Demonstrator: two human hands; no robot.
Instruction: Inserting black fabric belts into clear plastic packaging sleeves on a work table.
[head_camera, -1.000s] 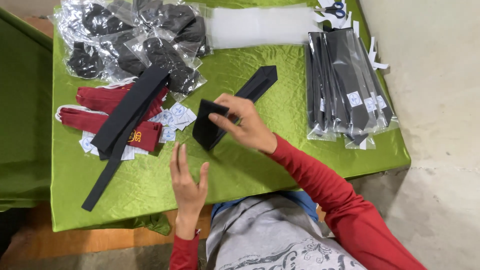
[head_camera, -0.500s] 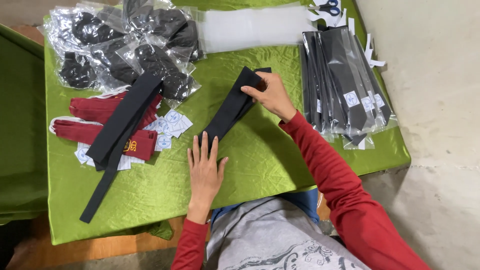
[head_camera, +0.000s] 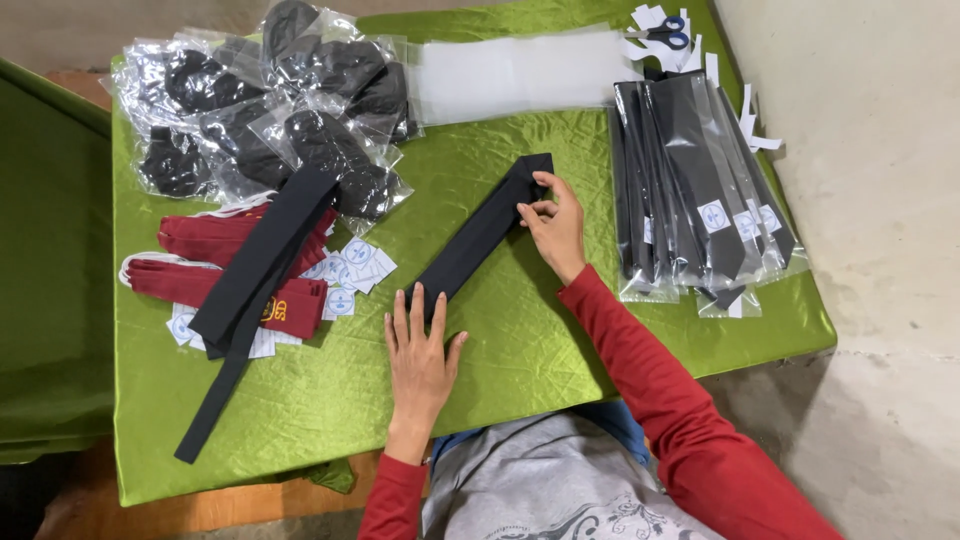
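Note:
A black necktie (head_camera: 482, 232) lies stretched diagonally on the green tablecloth (head_camera: 560, 330). My left hand (head_camera: 420, 360) rests flat with fingers spread on the tie's near lower end. My right hand (head_camera: 553, 222) pinches the tie's edge near its far pointed end. Both sleeves are red.
Another black tie (head_camera: 250, 290) lies over red ties (head_camera: 215, 262) and round white labels (head_camera: 352, 270) at the left. Bagged black items (head_camera: 270, 100) fill the far left. A stack of bagged black ties (head_camera: 700, 190) sits at the right, scissors (head_camera: 662, 34) and a white sheet (head_camera: 520, 75) beyond.
The folded tie has been spread out long across the cloth. My right hand moved to its far end and my left hand came down flat on its near end.

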